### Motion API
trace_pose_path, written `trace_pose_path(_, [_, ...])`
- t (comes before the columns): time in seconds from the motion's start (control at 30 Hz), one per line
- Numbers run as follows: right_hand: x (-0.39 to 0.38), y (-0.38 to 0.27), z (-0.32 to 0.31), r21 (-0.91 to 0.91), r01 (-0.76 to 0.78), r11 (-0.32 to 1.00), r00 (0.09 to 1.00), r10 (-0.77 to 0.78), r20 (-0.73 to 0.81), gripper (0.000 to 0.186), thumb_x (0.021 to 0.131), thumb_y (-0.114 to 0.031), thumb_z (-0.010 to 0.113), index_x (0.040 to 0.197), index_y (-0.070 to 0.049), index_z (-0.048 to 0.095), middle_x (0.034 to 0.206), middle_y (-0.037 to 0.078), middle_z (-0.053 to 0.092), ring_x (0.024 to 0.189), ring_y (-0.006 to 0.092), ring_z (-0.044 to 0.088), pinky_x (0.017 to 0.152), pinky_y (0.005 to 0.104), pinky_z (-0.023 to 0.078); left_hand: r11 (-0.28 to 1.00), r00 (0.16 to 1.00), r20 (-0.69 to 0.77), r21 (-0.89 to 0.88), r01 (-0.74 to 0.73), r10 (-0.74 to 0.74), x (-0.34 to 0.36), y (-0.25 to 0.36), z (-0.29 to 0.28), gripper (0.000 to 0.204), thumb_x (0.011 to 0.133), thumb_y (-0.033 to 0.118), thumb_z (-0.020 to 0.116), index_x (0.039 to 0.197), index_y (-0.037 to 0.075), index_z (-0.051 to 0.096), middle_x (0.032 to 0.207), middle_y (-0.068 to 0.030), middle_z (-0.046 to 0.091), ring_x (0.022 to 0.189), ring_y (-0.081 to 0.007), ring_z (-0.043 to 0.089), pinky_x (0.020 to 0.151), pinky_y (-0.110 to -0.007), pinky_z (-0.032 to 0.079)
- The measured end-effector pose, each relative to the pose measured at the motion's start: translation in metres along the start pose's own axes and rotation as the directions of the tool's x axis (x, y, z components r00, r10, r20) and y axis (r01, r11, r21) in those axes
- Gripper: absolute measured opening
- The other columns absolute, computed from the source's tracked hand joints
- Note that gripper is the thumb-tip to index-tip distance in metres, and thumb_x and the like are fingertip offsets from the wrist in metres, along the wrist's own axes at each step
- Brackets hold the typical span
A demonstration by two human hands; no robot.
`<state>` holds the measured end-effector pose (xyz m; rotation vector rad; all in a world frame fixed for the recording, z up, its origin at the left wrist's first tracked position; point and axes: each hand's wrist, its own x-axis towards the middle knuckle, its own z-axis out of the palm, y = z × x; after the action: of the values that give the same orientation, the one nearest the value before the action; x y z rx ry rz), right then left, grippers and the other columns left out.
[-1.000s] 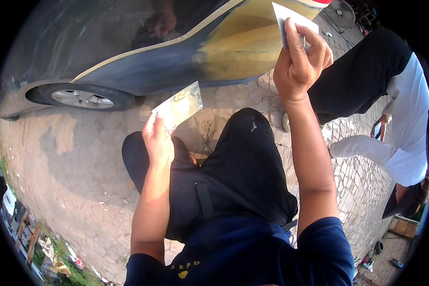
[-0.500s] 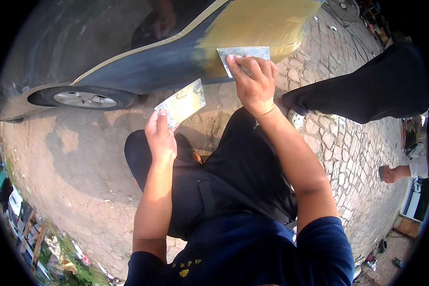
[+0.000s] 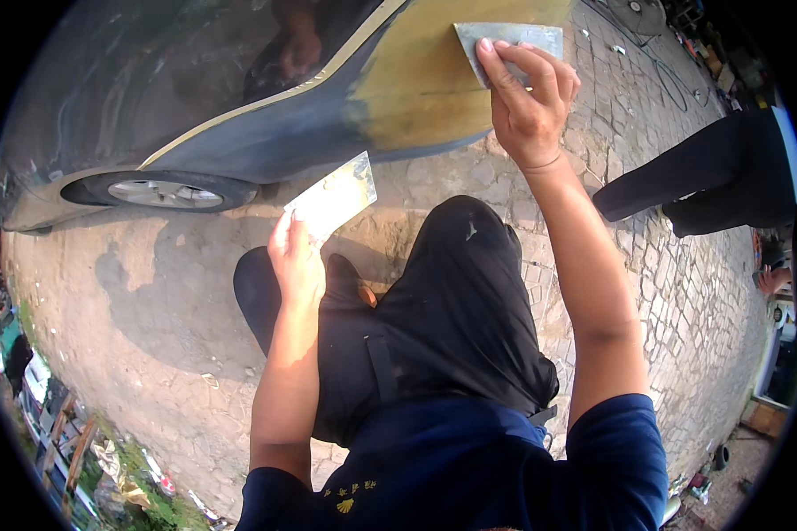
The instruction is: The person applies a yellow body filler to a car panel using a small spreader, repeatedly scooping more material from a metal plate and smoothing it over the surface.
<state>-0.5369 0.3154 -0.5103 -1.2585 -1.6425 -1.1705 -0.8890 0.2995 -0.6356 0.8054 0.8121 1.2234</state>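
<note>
My right hand (image 3: 536,111) grips a flat metal putty scraper (image 3: 515,33) between thumb and fingers. The blade lies over the right end of a car's lower body panel (image 3: 274,137); whether it touches cannot be made out. Yellowish filler (image 3: 407,93) is smeared across that panel, over a dull grey-blue area. In front of my left knee, my left hand (image 3: 297,265) pinches a second flat scraper (image 3: 338,196) by its lower corner. Yellow filler marks its upper part, and bright sunlight washes out the rest.
The dark car (image 3: 168,80) fills the upper left, its wheel (image 3: 168,195) low beside the paving. Another person's dark-trousered leg (image 3: 708,173) is at the right, with a hand (image 3: 775,280) below it. Cables (image 3: 673,84) lie at the upper right; clutter lines the lower left.
My right hand has moved up and right along the panel with its scraper. The left one stays nearly in place. The other person's leg and hand have shifted right.
</note>
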Motion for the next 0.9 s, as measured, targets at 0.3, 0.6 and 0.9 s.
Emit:
trace_pose_path(0.3, [-0.039, -0.036, -0.072, 0.375, -0.544, 0.751, 0.784, 0.295, 0.546, 0.037, 0.086, -0.006, 0.071, 0.121, -0.015, 0.078, 0.113, 0.001, 0.071, 0.107, 0.0196, 0.065, 0.100, 0.0382, 0.048, 1.000, 0.984, 0.178, -0.010, 0.013, -0.011, -0.023, 0.052, 0.058, 0.030, 0.112, 0.019, 0.053, 0.129, -0.005, 0.062, 0.122, -0.0125, 0.071, 0.112, -0.0202, 0.069, 0.101, -0.040, 0.055])
trace_pose_path(0.6, [-0.014, -0.020, -0.149, 0.507, -0.793, -0.337, 0.540, -0.004, 0.842, 0.031, 0.105, -0.014, 0.062, 0.123, 0.010, 0.070, 0.121, 0.012, 0.066, 0.115, 0.0219, 0.063, 0.100, 0.0368, 0.049, 0.995, 0.931, 0.364, 0.088, -0.037, 0.003, -0.053, 0.074, 0.130, 0.028, 0.113, 0.017, 0.050, 0.127, -0.004, 0.062, 0.120, -0.0109, 0.072, 0.110, -0.0191, 0.069, 0.098, -0.036, 0.055])
trace_pose_path(0.9, [-0.036, -0.023, -0.157, 0.525, -0.498, 0.690, 0.865, 0.352, 0.357, 0.037, 0.085, 0.003, 0.069, 0.120, -0.005, 0.076, 0.108, 0.010, 0.072, 0.102, 0.0257, 0.069, 0.089, 0.0383, 0.053, 1.000, 0.980, 0.196, 0.015, -0.018, 0.014, -0.069, 0.074, 0.170, 0.026, 0.112, 0.018, 0.053, 0.125, 0.000, 0.066, 0.122, -0.0110, 0.072, 0.111, -0.0208, 0.072, 0.096, -0.041, 0.058])
